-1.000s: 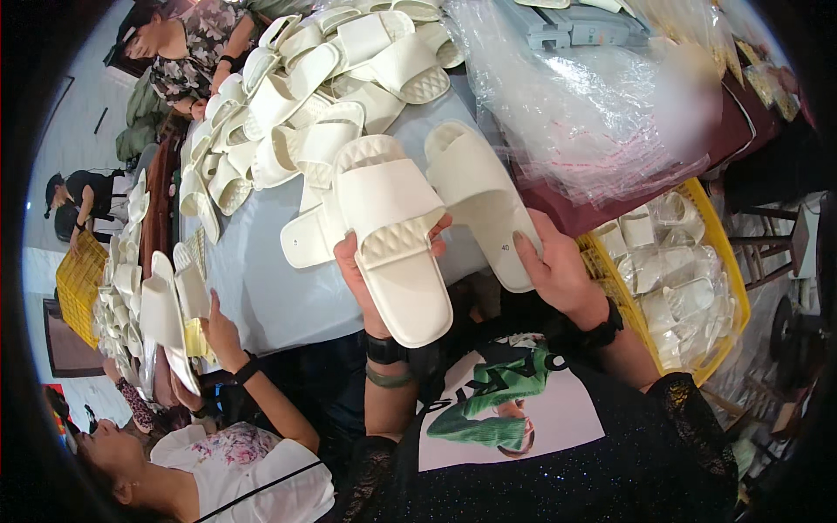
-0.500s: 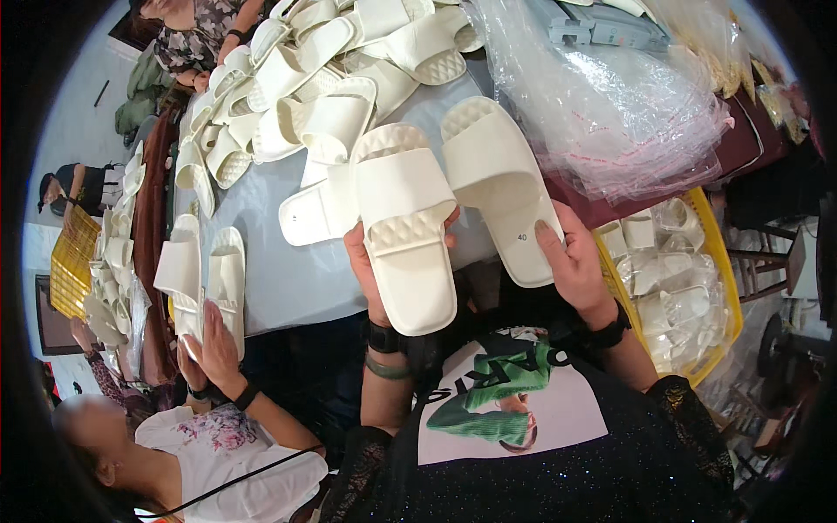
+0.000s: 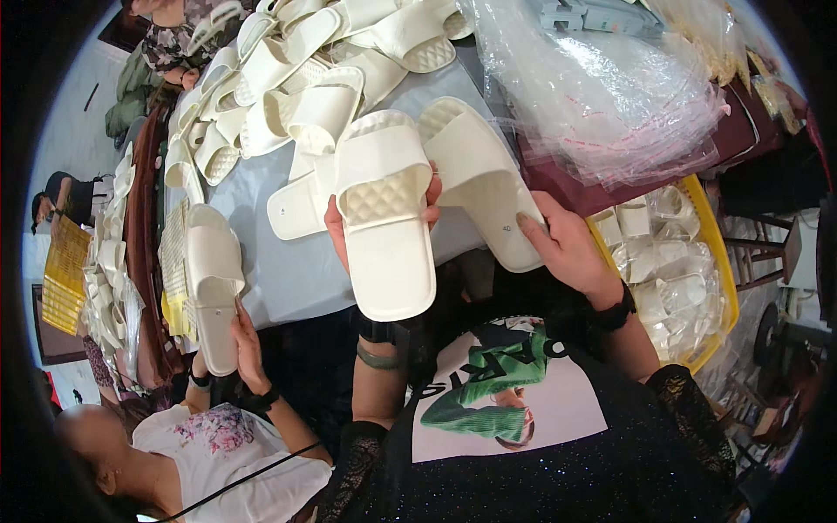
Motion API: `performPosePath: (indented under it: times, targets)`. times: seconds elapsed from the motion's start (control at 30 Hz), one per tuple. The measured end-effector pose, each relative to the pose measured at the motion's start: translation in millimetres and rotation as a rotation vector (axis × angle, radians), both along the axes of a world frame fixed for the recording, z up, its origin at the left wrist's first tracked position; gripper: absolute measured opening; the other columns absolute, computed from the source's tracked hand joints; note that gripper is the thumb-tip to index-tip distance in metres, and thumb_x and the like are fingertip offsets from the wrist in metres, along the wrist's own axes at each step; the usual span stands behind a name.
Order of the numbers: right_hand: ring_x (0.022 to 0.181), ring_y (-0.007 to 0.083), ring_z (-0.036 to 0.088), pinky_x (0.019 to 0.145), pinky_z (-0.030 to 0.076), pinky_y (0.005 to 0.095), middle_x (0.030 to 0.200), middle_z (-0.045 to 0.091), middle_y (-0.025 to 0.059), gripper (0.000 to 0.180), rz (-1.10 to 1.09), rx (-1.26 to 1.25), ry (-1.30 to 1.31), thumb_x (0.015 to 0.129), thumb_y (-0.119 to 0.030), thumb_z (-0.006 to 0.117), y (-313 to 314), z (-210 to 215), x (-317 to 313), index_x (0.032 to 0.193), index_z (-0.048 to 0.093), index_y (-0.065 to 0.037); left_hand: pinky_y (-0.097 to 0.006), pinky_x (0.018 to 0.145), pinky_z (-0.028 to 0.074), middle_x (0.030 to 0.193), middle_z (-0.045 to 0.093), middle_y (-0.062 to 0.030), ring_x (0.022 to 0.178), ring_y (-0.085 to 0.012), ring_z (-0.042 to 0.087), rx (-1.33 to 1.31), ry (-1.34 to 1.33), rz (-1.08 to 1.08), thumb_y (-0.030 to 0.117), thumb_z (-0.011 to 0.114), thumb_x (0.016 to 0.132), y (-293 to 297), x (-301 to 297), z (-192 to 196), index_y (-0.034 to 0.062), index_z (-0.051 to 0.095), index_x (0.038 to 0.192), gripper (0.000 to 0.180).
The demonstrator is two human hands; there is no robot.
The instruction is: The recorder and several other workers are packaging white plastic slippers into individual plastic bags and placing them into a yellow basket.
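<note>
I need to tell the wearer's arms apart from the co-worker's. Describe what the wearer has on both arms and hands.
Both hands are bare, no gloves. The left hand has a black band and below it a green band on the wrist. The right hand has a black wristband or watch strap. Black lacy sleeves with glittery fabric cover the upper arms; the forearms are uncovered.

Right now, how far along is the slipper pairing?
Done: bagged slippers fill the yellow bin. In hand: left hand holds one cream slipper, right hand another. Left: a loose pile on the table and empty bags.
</note>
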State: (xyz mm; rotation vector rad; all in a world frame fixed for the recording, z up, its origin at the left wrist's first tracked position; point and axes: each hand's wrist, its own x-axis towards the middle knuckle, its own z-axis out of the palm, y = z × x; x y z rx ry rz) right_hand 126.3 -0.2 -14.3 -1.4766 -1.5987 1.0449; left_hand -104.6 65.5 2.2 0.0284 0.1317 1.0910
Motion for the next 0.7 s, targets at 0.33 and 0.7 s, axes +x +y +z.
performPosePath:
  times: [0.33, 0.7]
  targets:
    - [0.105, 0.0341, 0.058, 0.087, 0.049, 0.0392, 0.125, 0.052, 0.0182, 0.049, -0.192, 0.443, -0.353, 0.087, -0.003, 0.059, 50, 0, -23, 0.133, 0.046, -0.008, -0.043, 0.068, 0.051, 0.133, 0.044, -0.0278, 0.108, -0.0495, 0.051, 0.161, 0.282, 0.036, 0.056, 0.041, 0.086, -11, 8, 5, 0.0067, 0.033, 0.142, 0.075]
    - [0.102, 0.0319, 0.062, 0.084, 0.051, 0.0333, 0.124, 0.057, 0.0168, 0.03, 0.063, 0.579, -0.103, 0.086, 0.001, 0.059, 65, -5, -14, 0.115, 0.062, -0.007, -0.043, 0.07, 0.053, 0.131, 0.051, -0.0176, 0.106, -0.047, 0.056, 0.18, 0.317, 0.0, 0.052, 0.035, 0.09, -1, 6, 14, 0.0083, 0.037, 0.141, 0.067]
